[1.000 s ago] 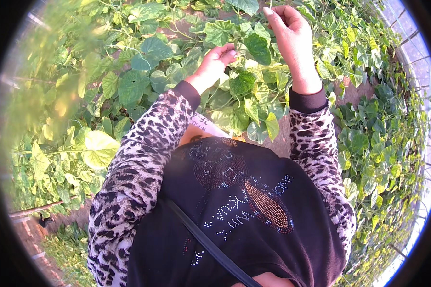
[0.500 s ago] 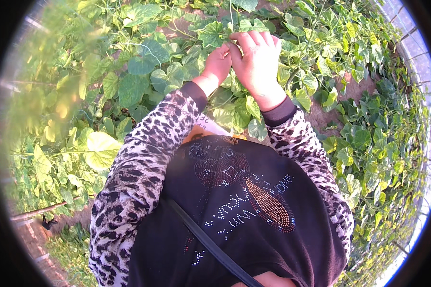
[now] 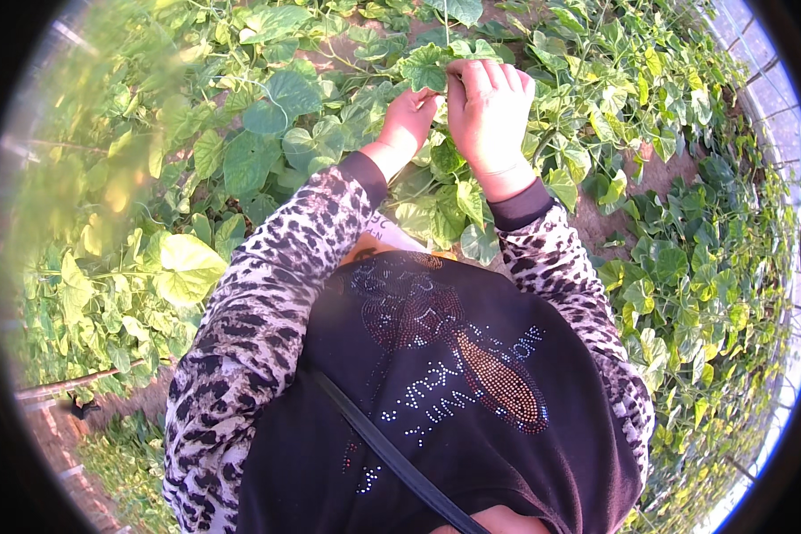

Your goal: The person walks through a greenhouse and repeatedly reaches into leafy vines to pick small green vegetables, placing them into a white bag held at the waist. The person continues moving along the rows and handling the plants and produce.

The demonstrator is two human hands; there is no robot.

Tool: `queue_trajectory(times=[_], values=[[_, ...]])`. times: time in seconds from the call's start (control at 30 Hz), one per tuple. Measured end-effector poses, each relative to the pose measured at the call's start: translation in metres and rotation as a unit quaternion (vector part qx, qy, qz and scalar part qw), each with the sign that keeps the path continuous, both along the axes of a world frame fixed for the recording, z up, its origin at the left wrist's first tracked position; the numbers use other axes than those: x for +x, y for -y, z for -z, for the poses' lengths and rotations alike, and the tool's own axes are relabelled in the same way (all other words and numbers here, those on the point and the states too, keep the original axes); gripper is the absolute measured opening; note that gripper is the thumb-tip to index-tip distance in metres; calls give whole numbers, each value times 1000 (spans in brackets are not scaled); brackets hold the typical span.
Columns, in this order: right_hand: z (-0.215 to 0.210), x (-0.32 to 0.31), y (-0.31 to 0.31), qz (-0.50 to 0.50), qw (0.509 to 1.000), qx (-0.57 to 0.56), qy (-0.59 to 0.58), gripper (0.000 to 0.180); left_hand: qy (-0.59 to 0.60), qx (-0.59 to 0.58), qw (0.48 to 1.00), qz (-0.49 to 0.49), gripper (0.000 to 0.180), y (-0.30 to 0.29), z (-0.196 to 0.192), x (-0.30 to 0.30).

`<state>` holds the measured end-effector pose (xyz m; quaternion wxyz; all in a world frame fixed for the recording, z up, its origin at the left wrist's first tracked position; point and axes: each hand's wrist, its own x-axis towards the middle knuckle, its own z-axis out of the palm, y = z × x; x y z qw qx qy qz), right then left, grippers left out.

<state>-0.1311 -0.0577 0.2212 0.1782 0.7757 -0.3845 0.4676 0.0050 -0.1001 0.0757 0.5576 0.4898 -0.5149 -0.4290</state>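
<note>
My left hand (image 3: 407, 123) and my right hand (image 3: 492, 111) are raised close together among leafy green vines. The fingers of my left hand are closed in a pinch just below a lobed green leaf (image 3: 425, 68). My right hand has its fingers curled down and its thumb drawn in beside that leaf. Whatever lies between the fingertips of either hand is too small or hidden to make out. A thin pale string (image 3: 446, 27) runs down from the upper edge to the plant at my hands.
Dense vines with broad leaves (image 3: 251, 163) spread on both sides, with patches of bare soil (image 3: 676, 173) showing between them. A see-through covering on a frame (image 3: 779, 116) curves along the right. At lower left are a thin rod (image 3: 80, 388) and a brick-like edge (image 3: 67, 445).
My right hand has shifted slightly right, and a small gap now shows between my hands. The lobed leaf has moved right with them. My left hand has moved only a little.
</note>
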Motion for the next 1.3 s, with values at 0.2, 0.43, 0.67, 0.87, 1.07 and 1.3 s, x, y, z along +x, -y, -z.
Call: queue_trajectory(times=[0.2, 0.43, 0.67, 0.87, 1.07, 1.3], values=[[2, -10, 11, 1, 1000, 27, 14, 10, -52, -49, 996, 46, 21, -10, -20, -2], [-6, -20, 10, -233, 849, 222, 420, 24, -6, -5, 1000, 25, 23, -5, -17, 0], [99, -76, 48, -63, 713, 562, 414, 30, -198, -37, 975, 96, 19, -24, -32, 35], [228, -35, 28, -193, 483, 720, 461, 40, -188, -27, 976, 108, 34, -50, -37, 41], [202, -6, 17, -193, 412, 680, 575, 26, -237, 9, 969, 69, 33, -55, -38, 53], [283, -15, 55, -192, 601, 626, 458, 27, -147, -15, 987, 58, 41, -58, -25, 53]])
